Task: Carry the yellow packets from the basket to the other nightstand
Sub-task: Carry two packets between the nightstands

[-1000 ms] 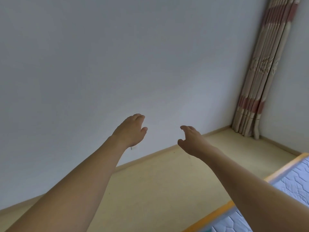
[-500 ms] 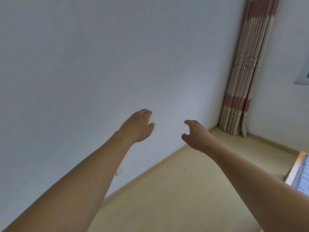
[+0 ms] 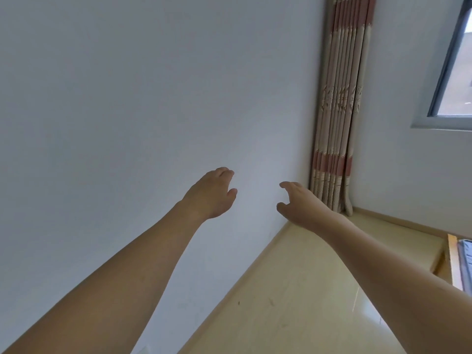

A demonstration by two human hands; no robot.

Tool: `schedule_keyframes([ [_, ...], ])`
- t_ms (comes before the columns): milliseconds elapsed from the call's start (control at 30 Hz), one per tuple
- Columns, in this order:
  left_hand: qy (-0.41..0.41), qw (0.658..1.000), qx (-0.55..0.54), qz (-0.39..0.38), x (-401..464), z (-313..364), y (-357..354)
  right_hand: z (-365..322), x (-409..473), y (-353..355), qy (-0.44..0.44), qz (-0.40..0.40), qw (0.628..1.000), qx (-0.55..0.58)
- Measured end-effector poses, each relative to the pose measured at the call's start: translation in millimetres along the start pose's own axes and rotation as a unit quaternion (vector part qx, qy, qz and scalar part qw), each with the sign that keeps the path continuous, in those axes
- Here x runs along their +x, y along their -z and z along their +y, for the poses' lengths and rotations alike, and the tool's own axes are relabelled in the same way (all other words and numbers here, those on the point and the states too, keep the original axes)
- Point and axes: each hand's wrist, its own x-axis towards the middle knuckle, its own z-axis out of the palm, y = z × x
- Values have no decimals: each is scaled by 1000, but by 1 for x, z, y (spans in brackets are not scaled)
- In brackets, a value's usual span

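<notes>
Reaching forward, the left hand (image 3: 213, 194) and right hand (image 3: 300, 204) are both held out in mid-air, fingers loosely curled, grasping nothing and touching nothing. Beyond them stands a plain white wall (image 3: 127, 98). A striped curtain (image 3: 339, 111) hangs past the right hand; pale floor (image 3: 293, 290) lies below. Yellow packets, basket and nightstand: not in view.

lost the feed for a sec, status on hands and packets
Left hand open, right hand open, both empty. No packets, basket or nightstand in view. Ahead: bare wall, curtain in corner.
</notes>
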Motion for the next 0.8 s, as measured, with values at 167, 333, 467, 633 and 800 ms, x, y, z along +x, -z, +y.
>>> schedule_keyframes([
  [167, -46, 999, -22, -6, 122, -34, -43, 27, 110, -31, -39, -3, 999, -10],
  [333, -100, 994, -42, -21, 249, -66, -80, 59, 219, -43, -96, 12, 995, -25],
  [467, -143, 988, -50, -23, 360, -66, -90, 93, 297, -20, -147, 48, 988, -28],
  [633, -222, 971, -81, -30, 474, -15, -132, 159, 354, 1, -213, 80, 973, -25],
  [800, -278, 953, -110, -54, 583, 59, -200, 264, 414, 15, -282, 92, 954, -37],
])
